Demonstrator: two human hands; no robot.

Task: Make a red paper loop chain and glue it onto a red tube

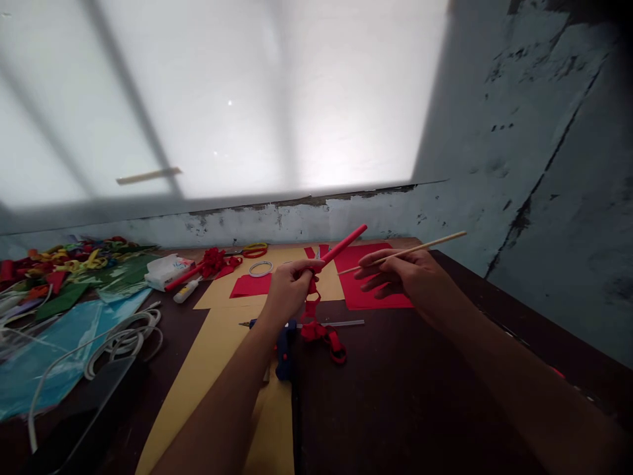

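Note:
My left hand [293, 287] is closed around a red rod [345, 245], which slants up to the right. Below that hand hangs a curled red strip [314, 320], its looped lower end near the dark tabletop. A thin wooden stick [425, 245] is pinched in my right hand [408, 270], its narrow tip pointing left toward the red rod. The stick and rod are apart. Partly behind my left forearm lies a blue glue gun [283, 356] with a clear glue stick [349, 323] at its rear.
Red sheets [363, 290] and yellow paper [212, 356] cover parts of the table. Farther back are a tape roll [260, 268], yellow-handled scissors [254, 251], a red paper flower [213, 262] and a small glue bottle [186, 291]. At left, a coiled white cable [131, 336] lies beside colourful scraps [64, 264].

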